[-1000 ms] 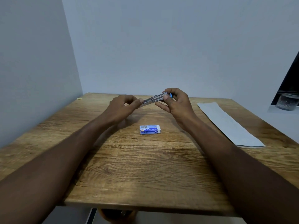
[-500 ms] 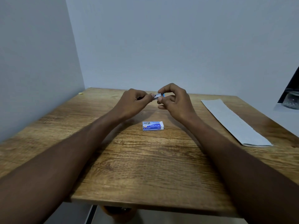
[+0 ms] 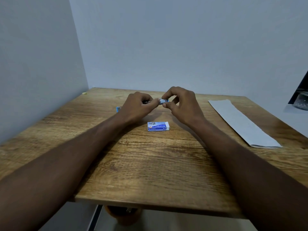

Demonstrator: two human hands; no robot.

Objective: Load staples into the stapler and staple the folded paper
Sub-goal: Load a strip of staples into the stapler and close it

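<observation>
A small silver stapler (image 3: 162,101) with a blue edge is held above the far middle of the wooden table (image 3: 150,164), mostly hidden by my fingers. My left hand (image 3: 136,107) pinches its left end with thumb and forefinger. My right hand (image 3: 181,104) grips its right end with fingertips curled over it. A blue and white staple box (image 3: 158,126) lies flat on the table just in front of both hands. The folded white paper (image 3: 241,122) lies as a long strip at the right side of the table, apart from my hands.
A small blue object (image 3: 118,109) peeks out behind my left wrist. A yellow scrap (image 3: 85,93) sits in the far left corner by the wall. Walls close off the left and back. A glass (image 3: 301,102) stands on a ledge at far right.
My hands have come closer together. The long metal part of the stapler that showed between them a second ago is now short and mostly covered.
</observation>
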